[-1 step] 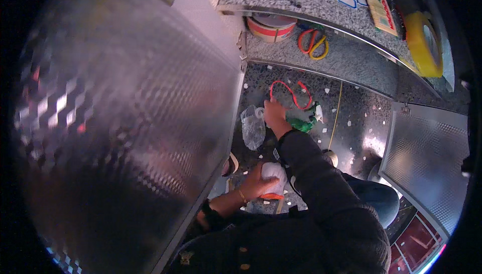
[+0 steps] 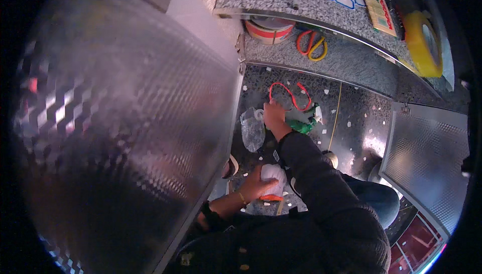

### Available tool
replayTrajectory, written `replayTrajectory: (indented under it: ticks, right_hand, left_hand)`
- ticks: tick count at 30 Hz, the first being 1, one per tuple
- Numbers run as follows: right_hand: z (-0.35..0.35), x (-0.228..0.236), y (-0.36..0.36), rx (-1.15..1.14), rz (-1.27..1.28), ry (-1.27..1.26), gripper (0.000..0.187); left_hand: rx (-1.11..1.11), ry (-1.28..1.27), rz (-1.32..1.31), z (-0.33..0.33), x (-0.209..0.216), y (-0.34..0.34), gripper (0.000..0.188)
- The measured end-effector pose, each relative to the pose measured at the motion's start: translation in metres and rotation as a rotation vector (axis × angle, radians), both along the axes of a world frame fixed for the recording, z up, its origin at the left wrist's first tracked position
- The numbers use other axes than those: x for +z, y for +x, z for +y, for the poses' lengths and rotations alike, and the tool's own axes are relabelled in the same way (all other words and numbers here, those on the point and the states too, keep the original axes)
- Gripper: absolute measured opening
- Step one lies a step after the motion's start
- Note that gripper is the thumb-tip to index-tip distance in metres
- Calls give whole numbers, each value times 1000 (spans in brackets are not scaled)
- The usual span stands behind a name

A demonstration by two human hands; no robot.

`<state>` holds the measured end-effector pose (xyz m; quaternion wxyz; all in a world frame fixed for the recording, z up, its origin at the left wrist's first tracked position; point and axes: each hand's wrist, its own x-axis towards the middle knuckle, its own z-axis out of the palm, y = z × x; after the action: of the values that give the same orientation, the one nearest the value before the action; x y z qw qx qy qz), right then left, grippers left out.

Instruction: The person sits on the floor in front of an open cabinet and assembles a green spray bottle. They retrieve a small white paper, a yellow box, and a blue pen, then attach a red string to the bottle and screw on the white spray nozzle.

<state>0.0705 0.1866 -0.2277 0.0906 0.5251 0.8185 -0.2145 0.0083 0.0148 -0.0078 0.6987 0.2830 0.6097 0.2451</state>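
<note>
My left hand point(image 2: 255, 185) is wrapped round a white, ribbed, rounded bundle point(image 2: 273, 173) with an orange end, low over the speckled floor. Farther out, my right hand point(image 2: 274, 115) has its fingers closed at the neck of a clear, crinkled plastic container point(image 2: 253, 132); a pale ring shows beside the fingers. Whether this is a bottle or a bag is hard to tell. From near my right fingertips, a red cord point(image 2: 290, 93) loops over the floor. A green bundle point(image 2: 301, 125) with a white piece lies just right of that hand.
A large textured metal door point(image 2: 150, 118) stands close on my left; another door point(image 2: 427, 148) hangs at the right. On the lower granite shelf point(image 2: 281, 55) are a red-banded round tin point(image 2: 269, 30) and red-and-yellow scissor-like handles point(image 2: 312, 45). A yellow tape roll point(image 2: 423, 43) sits on the upper shelf.
</note>
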Motion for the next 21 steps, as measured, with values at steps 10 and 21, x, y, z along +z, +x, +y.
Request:
replayTrajectory:
  ticks: [10, 21]
  right_hand:
    - [32, 12, 41, -161, 9, -194, 21]
    - [-15, 24, 24, 250, -114, 193, 26]
  left_hand:
    - [21, -2, 104, -6, -19, 11, 58]
    - [68, 16, 17, 1, -6, 10, 59]
